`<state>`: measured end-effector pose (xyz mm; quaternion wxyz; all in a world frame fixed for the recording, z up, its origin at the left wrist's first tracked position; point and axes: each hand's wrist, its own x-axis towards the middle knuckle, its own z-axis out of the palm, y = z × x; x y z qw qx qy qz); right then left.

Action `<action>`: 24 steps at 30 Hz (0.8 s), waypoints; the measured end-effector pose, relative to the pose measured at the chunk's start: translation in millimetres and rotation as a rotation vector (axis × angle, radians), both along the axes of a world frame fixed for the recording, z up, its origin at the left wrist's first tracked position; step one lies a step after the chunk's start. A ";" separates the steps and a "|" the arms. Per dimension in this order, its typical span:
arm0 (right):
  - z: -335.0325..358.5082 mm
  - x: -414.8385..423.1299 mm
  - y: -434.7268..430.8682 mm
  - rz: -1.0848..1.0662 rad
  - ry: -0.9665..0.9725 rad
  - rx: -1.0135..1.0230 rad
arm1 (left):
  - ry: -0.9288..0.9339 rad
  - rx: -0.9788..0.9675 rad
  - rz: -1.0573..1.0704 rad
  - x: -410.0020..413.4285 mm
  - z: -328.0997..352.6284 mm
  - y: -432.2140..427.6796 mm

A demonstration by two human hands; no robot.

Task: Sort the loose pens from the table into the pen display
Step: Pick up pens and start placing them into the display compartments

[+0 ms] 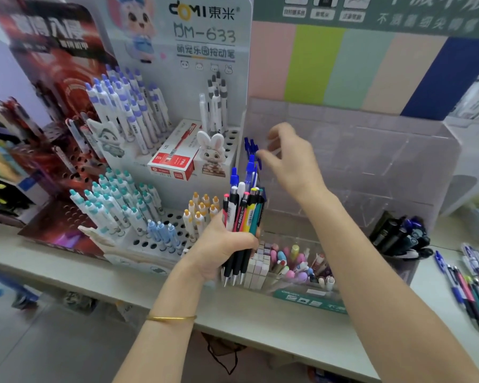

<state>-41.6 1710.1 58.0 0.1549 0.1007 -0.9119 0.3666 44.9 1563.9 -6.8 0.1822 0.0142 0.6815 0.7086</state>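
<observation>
My left hand [219, 244] grips an upright bundle of mixed pens [244, 211], black, red, yellow, teal and blue-capped, in front of the displays. My right hand [291, 158] is raised at the left end of the clear acrylic pen display [371, 161]. Its fingers are spread and relaxed, with the thumb tip right beside a few blue pens [250, 146] standing in that display's left compartment. I see nothing clearly held in it. Several loose pens [476, 288] lie on the table at the far right.
A white holed pen stand [210, 37] with purple, teal and yellow pens fills the left, with a red box [174, 158] on it. A clear tray of erasers and small pens [293, 264] sits below the bundle. Black markers [401, 239] stand right of it. The table's front edge [67, 269] runs across.
</observation>
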 end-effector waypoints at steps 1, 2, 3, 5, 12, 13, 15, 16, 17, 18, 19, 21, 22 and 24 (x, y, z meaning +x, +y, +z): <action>3.7 6.4 3.2 -0.009 0.064 -0.058 | 0.002 0.004 -0.007 -0.8 0.5 0.7; 8.0 13.0 6.2 0.019 0.063 -0.138 | 0.007 0.003 -0.016 -1.9 1.1 1.7; 12.8 20.2 7.9 0.085 -0.016 -0.220 | 0.014 -0.001 -0.028 -3.1 1.8 3.0; 20.7 32.7 9.5 0.245 -0.298 -0.324 | 0.029 -0.011 -0.059 -5.9 3.6 5.4; 17.8 30.1 20.8 0.458 -0.558 -0.418 | 0.025 0.006 -0.197 -10.2 11.9 12.1; 16.7 29.1 21.4 0.452 -0.528 -0.413 | 0.016 0.016 -0.206 -10.3 12.7 13.2; 14.2 28.1 20.2 0.420 -0.442 -0.433 | 0.006 0.025 -0.213 -12.2 14.6 14.8; 12.6 28.1 19.1 0.399 -0.402 -0.454 | 0.007 0.026 -0.221 -13.9 15.9 15.1; 11.3 27.9 18.3 0.377 -0.373 -0.477 | 0.009 0.027 -0.230 -15.8 17.5 15.0; 11.1 28.0 17.2 0.358 -0.358 -0.499 | 0.009 0.029 -0.240 -17.6 19.0 14.5; 11.1 27.8 15.9 0.340 -0.347 -0.518 | 0.008 0.030 -0.247 -19.1 20.0 13.5; 13.9 26.9 14.5 0.284 -0.313 -0.585 | 0.005 0.026 -0.268 -20.3 18.6 11.0; 16.5 25.3 14.8 0.244 -0.284 -0.636 | 0.002 0.023 -0.281 -19.8 16.0 10.3; 23.7 21.6 16.8 0.178 -0.223 -0.690 | -0.012 0.038 -0.290 -17.2 10.7 11.2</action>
